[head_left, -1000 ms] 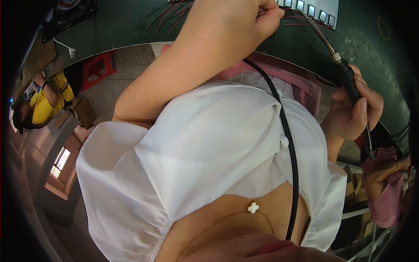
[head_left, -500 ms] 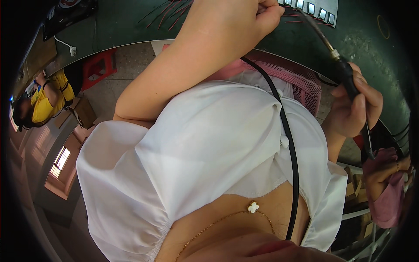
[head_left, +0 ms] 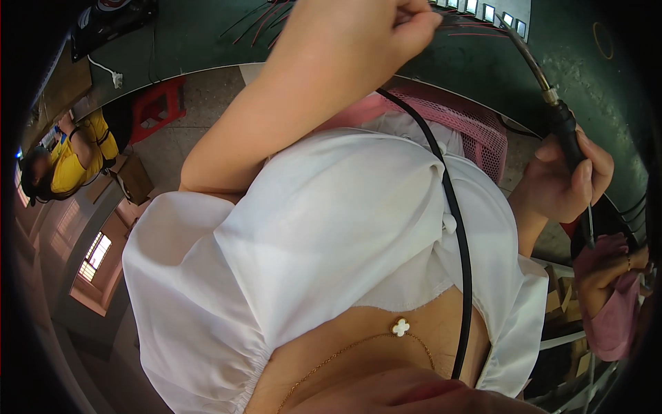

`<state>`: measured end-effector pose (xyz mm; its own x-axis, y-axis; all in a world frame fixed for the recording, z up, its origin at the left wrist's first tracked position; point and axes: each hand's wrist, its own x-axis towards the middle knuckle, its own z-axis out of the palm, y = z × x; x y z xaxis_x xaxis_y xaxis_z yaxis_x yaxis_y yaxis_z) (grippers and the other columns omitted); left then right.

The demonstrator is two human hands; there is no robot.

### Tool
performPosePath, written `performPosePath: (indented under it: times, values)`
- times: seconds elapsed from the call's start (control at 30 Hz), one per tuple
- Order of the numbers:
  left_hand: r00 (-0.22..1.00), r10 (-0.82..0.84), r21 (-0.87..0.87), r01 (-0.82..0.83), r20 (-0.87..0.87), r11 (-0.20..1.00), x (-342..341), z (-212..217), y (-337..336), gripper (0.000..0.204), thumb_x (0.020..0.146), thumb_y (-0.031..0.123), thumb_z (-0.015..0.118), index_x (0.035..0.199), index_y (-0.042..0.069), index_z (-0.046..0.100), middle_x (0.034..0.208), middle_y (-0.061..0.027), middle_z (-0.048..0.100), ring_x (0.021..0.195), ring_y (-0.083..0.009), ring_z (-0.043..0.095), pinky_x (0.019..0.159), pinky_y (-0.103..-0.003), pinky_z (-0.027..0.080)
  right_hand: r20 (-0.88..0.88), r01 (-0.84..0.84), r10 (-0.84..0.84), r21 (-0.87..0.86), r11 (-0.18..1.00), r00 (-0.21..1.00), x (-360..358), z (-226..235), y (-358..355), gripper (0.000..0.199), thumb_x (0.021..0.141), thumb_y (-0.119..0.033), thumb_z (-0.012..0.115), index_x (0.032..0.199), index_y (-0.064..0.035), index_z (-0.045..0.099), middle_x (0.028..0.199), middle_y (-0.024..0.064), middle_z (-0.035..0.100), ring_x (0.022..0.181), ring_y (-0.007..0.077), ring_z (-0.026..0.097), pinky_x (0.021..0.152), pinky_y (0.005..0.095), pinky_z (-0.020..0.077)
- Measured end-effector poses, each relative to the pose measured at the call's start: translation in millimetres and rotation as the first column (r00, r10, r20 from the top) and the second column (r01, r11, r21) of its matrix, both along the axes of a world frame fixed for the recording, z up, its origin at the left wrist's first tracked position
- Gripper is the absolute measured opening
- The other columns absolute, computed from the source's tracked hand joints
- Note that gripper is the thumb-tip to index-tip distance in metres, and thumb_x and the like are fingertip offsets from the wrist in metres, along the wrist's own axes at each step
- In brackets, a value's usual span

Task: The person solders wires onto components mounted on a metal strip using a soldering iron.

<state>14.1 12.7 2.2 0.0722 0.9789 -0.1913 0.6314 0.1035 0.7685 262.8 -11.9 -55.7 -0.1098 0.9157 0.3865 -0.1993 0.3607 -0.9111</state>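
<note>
My left hand (head_left: 365, 34) reaches up over the dark green table (head_left: 207, 34) with its fingers pinched shut on what looks like a thin wire end; the grip itself is partly hidden. My right hand (head_left: 562, 183) is closed around the black handle of a soldering-iron-like tool (head_left: 567, 134), whose metal shaft slants up-left toward the left hand's fingertips. Thin red wires (head_left: 476, 31) lie on the table near the tool's tip. A row of small white-framed parts (head_left: 486, 10) sits at the table's far edge. My white blouse fills the middle of the view.
A black cable (head_left: 460, 241) runs down across the blouse. A pink mesh seat or basket (head_left: 479, 131) lies below the table edge. A person in yellow (head_left: 69, 152) sits at the left by a red stool (head_left: 158, 103). Another person's hand with a pink sleeve (head_left: 614, 283) is at the right.
Almost nothing: my right hand with the tool has shifted very slightly to the right. The left hand holds its place.
</note>
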Motion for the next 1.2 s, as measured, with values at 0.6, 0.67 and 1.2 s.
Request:
performPosePath:
  times: [0.6,0.67,1.2]
  values:
    - [0.979,-0.190,0.202,0.201,-0.069,0.959,4.6,-10.5,5.1,0.016,0.080,0.010,0.058,0.069,-0.002,0.057,0.063,-0.0184,0.056,0.057,-0.0341,0.055,0.055,-0.037,0.044,0.026,0.001,-0.001,0.024,1.000,1.000,10.9,-1.3,2.5,0.030,0.083,-0.014,0.039,0.101,0.0067,0.051,0.054,0.0147,0.052,0.056,0.0213,0.053,0.083,0.0503,0.0399]
    - [0.976,-0.202,0.215,0.215,-0.081,0.953,7.0,-13.2,7.5,0.017,0.080,0.011,0.057,0.068,-0.002,0.056,0.064,-0.0187,0.056,0.059,-0.0350,0.055,0.055,-0.038,0.044,0.038,-0.020,0.019,0.036,0.999,0.999,10.2,0.5,3.4,0.030,0.084,-0.014,0.039,0.102,0.0068,0.051,0.054,0.0143,0.052,0.058,0.0220,0.054,0.081,0.0492,0.0410]
    - [0.987,-0.151,0.260,0.160,-0.057,0.952,13.6,-25.6,8.7,0.014,0.076,0.009,0.062,0.067,-0.001,0.058,0.063,-0.0166,0.057,0.058,-0.0321,0.057,0.054,-0.037,0.045,0.100,-0.057,0.048,0.094,0.994,0.994,7.0,1.5,4.0,0.026,0.084,-0.012,0.040,0.098,0.0087,0.049,0.058,0.0141,0.053,0.061,0.0214,0.054,0.074,0.0427,0.0445]
